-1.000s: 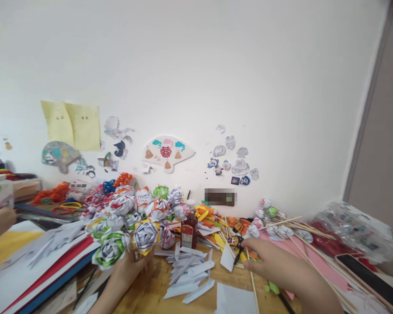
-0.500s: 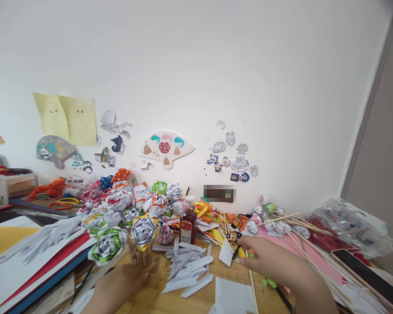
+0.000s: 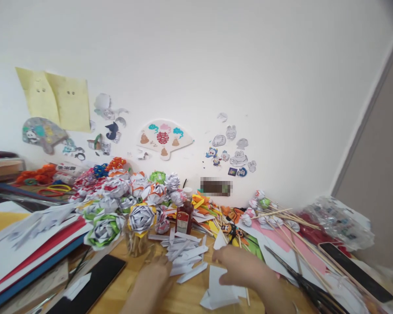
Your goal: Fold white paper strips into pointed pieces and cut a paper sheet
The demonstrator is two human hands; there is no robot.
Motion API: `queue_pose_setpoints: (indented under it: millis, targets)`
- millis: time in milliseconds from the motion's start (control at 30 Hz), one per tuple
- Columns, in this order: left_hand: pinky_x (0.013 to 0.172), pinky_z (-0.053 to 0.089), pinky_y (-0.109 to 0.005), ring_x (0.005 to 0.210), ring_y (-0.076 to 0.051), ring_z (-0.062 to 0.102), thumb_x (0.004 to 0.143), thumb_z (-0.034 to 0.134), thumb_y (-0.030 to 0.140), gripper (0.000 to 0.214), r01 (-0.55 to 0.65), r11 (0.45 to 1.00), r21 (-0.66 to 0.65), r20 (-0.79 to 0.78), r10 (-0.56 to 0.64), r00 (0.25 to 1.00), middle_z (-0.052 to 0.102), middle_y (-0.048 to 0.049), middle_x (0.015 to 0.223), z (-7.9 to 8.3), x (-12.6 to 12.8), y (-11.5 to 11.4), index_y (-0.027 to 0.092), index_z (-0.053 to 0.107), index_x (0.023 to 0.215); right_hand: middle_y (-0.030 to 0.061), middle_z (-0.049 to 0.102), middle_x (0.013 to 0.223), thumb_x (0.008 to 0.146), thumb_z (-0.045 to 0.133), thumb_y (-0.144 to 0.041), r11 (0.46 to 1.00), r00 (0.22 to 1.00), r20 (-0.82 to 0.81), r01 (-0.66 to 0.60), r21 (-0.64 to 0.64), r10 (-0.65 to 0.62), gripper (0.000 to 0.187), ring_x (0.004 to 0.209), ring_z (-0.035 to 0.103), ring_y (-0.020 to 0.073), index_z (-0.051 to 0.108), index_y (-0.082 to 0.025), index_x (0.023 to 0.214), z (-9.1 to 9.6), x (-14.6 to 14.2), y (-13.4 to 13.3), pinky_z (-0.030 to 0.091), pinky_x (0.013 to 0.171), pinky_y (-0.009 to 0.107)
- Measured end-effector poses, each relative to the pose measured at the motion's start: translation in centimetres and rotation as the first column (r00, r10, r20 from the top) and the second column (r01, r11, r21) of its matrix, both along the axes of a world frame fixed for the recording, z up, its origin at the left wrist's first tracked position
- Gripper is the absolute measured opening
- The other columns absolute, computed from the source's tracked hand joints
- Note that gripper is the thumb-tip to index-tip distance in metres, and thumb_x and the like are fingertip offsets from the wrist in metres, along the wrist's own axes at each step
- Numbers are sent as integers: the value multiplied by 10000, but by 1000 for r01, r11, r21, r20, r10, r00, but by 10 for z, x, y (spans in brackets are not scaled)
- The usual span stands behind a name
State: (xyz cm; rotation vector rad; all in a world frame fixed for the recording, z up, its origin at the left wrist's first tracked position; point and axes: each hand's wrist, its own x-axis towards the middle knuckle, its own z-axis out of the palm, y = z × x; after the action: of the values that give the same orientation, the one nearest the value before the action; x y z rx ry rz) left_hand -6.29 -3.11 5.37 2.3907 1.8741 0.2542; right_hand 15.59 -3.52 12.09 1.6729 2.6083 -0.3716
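My left hand [image 3: 153, 279] is low at the table's front edge, just in front of a pile of folded white paper strips [image 3: 183, 257]. It is smeared by motion, so its fingers do not show clearly. My right hand [image 3: 240, 270] lies with curled fingers on the top edge of a white paper sheet [image 3: 221, 294] flat on the wooden table [image 3: 183, 301]. A glass jar [image 3: 136, 244] of paper roses [image 3: 140, 218] stands left of the strips. A small red bottle [image 3: 184, 218] is behind them.
Stacked coloured paper [image 3: 26, 257] and a black phone [image 3: 91, 279] lie at the left. Scissors [image 3: 301, 279], wooden skewers [image 3: 291, 235], another dark phone [image 3: 353, 270] and a crumpled plastic bag [image 3: 343, 222] are at the right. More paper flowers [image 3: 118, 187] sit against the wall.
My left hand let go of the jar of roses and came down towards the strips. My right hand drew back from the scrap pile onto the white sheet. The view swung right and down.
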Motion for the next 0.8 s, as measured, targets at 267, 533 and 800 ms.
queue_pose_setpoints:
  millis: [267,533,800]
  targets:
    - [783,392,-361,918,-254,535,700,436,94,243,37,995,88,-62,-32,998,609,-123,972,-12,7,4,141,625,846,83,609,937,651,543,-137,990,996,-70,-46,136,56,220,876,544,239,615,-177,856,-77,2,-8,408,749,322]
    - [737,388,-273,820,-182,528,807,421,282,175,253,952,173,295,-295,909,600,-41,845,-24,16,-8,215,582,789,46,622,828,740,469,-143,961,932,-359,61,270,41,128,797,540,187,584,-175,785,-105,-20,-5,392,694,257]
    - [629,413,-233,680,-169,564,770,423,267,219,173,985,9,594,-144,791,636,-35,695,-31,20,-3,173,611,707,49,648,773,796,416,-253,976,716,-698,153,152,-4,193,741,569,189,591,-175,774,-116,-30,-5,409,669,261]
